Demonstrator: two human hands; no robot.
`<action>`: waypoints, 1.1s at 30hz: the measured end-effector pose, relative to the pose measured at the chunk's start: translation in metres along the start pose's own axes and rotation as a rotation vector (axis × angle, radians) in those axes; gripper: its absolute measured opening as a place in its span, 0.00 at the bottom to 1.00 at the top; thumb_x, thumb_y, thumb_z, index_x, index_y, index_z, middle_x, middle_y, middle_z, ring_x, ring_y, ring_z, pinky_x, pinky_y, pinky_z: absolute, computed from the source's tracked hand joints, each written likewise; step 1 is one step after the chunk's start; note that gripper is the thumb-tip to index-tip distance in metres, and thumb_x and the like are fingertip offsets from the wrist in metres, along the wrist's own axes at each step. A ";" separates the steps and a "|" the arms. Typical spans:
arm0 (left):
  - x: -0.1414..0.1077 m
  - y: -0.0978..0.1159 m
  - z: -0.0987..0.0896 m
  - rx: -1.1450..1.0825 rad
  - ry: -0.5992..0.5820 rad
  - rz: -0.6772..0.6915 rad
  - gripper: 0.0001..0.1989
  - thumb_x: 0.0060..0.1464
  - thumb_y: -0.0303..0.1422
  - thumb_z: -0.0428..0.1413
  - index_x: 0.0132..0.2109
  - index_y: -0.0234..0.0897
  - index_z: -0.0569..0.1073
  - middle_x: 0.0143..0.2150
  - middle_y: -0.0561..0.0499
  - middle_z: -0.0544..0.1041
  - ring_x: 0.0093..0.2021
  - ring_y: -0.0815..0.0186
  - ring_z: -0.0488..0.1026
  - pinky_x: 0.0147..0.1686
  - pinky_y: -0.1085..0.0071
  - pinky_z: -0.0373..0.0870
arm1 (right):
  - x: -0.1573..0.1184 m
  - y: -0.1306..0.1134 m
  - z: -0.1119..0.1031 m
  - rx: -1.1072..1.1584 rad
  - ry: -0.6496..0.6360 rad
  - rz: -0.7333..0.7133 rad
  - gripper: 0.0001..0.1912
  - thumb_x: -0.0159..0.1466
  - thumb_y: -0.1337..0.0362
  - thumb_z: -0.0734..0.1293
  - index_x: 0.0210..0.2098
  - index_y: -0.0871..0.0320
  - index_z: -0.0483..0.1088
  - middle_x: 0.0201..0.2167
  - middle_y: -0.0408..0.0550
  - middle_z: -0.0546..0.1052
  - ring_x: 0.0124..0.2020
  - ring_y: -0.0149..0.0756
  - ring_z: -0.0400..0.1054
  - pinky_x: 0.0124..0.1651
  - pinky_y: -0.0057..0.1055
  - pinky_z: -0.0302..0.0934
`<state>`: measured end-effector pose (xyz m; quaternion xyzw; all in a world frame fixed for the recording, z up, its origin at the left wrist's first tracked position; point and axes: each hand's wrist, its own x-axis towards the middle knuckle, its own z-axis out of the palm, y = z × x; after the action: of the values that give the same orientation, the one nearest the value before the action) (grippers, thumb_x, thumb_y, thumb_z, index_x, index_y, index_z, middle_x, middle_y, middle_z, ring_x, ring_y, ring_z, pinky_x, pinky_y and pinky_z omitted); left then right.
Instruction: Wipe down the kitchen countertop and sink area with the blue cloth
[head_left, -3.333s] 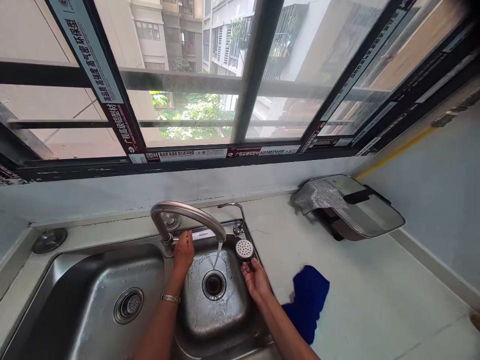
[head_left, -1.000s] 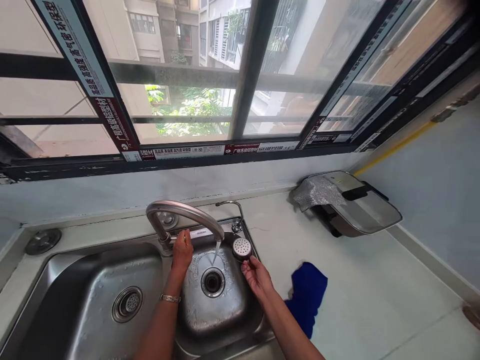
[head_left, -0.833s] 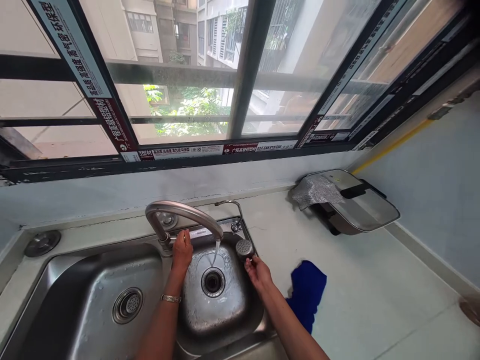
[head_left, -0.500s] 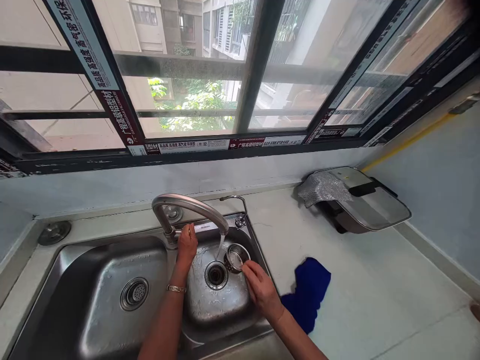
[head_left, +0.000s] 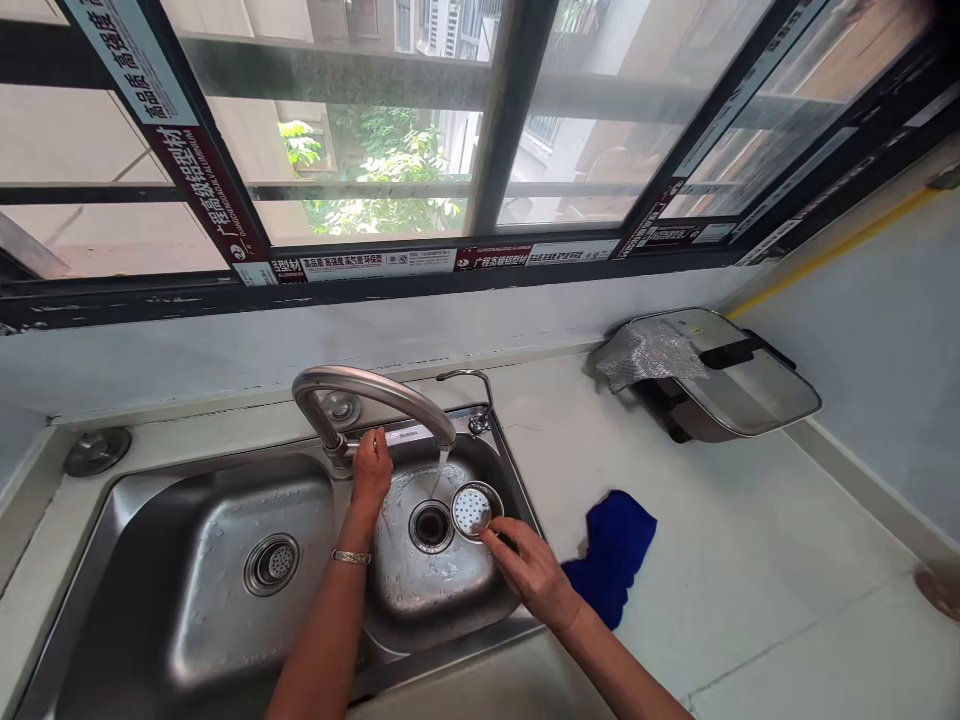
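One larger steel basin [head_left: 225, 640] fills the lower left of the frame, and a smaller steel basin [head_left: 420, 600] sits beside it at lower centre. The pale countertop [head_left: 750, 550] spreads to your lower right, with a dark blue cloth [head_left: 619, 550] near the smaller basin's right edge and a rectangular glass-lidded pan [head_left: 750, 405] well apart, right of centre. Your tightest side is the back left of the smaller basin, where the gooseneck faucet [head_left: 375, 385] arches over and drops a thin stream of water [head_left: 441, 468].

The perforated strainer basket [head_left: 472, 510] is at lower centre, within the smaller basin's outline and just right of the round drain opening [head_left: 432, 526]; you cannot judge from this angle how high it hangs. It lies at the fingertip end of your right hand [head_left: 531, 570], open mouth turned up toward you, its holed bottom showing pale.

You have that hand nearly closed, thumb and fingers pinching the right side of the basket's rim. Your left hand [head_left: 373, 462] is curled around the faucet handle [head_left: 349, 449], left of centre, covering most of it, so you cannot tell how firmly it presses
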<state>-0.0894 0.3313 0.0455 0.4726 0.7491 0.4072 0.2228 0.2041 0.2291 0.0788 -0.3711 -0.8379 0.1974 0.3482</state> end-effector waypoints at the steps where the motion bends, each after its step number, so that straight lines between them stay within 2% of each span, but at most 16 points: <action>1: 0.000 0.000 0.000 -0.001 0.000 -0.001 0.15 0.66 0.39 0.40 0.32 0.43 0.63 0.25 0.51 0.68 0.28 0.61 0.69 0.33 0.65 0.64 | 0.000 0.001 0.003 -0.006 -0.012 0.009 0.23 0.66 0.72 0.62 0.58 0.48 0.71 0.47 0.54 0.80 0.50 0.39 0.74 0.52 0.41 0.72; 4: -0.002 0.001 0.001 -0.007 0.006 -0.003 0.15 0.66 0.38 0.41 0.31 0.43 0.64 0.24 0.52 0.68 0.28 0.62 0.68 0.33 0.65 0.64 | 0.004 0.006 0.012 -0.012 -0.025 0.003 0.23 0.66 0.72 0.63 0.57 0.48 0.71 0.46 0.54 0.80 0.50 0.39 0.74 0.53 0.40 0.73; 10: -0.005 0.000 0.003 -0.040 0.035 0.013 0.16 0.67 0.38 0.42 0.30 0.42 0.64 0.25 0.53 0.68 0.26 0.64 0.68 0.32 0.67 0.62 | 0.021 0.015 0.037 -0.116 0.038 -0.168 0.24 0.66 0.74 0.62 0.60 0.53 0.69 0.46 0.55 0.77 0.51 0.37 0.73 0.51 0.33 0.73; 16: -0.006 -0.001 0.004 -0.072 0.059 0.027 0.16 0.66 0.38 0.44 0.29 0.42 0.63 0.25 0.53 0.68 0.26 0.64 0.68 0.32 0.66 0.61 | 0.033 0.021 0.059 -0.173 0.029 -0.180 0.22 0.66 0.74 0.61 0.59 0.58 0.68 0.46 0.57 0.75 0.47 0.35 0.73 0.47 0.29 0.73; 24: -0.005 -0.004 0.004 -0.104 0.043 0.035 0.17 0.67 0.42 0.40 0.30 0.44 0.62 0.24 0.54 0.66 0.26 0.63 0.66 0.31 0.66 0.61 | 0.030 0.028 0.064 -0.217 -0.013 -0.220 0.22 0.66 0.75 0.61 0.58 0.57 0.69 0.45 0.56 0.77 0.49 0.37 0.72 0.51 0.33 0.72; 28: -0.004 -0.005 0.004 -0.100 0.041 0.033 0.17 0.66 0.42 0.40 0.30 0.44 0.61 0.23 0.54 0.66 0.25 0.63 0.66 0.30 0.65 0.60 | 0.024 0.031 0.063 -0.069 -0.027 -0.093 0.19 0.67 0.73 0.60 0.55 0.54 0.72 0.46 0.55 0.77 0.50 0.37 0.72 0.53 0.36 0.71; 33: -0.003 -0.005 0.002 -0.092 0.034 0.039 0.16 0.66 0.43 0.41 0.30 0.44 0.61 0.23 0.54 0.66 0.25 0.62 0.66 0.30 0.65 0.61 | 0.026 0.026 0.055 0.102 0.055 0.130 0.14 0.69 0.66 0.60 0.48 0.55 0.75 0.44 0.53 0.77 0.45 0.33 0.73 0.46 0.29 0.71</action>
<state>-0.0895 0.3285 0.0408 0.4695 0.7239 0.4533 0.2236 0.1640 0.2617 0.0373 -0.4119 -0.7910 0.2516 0.3760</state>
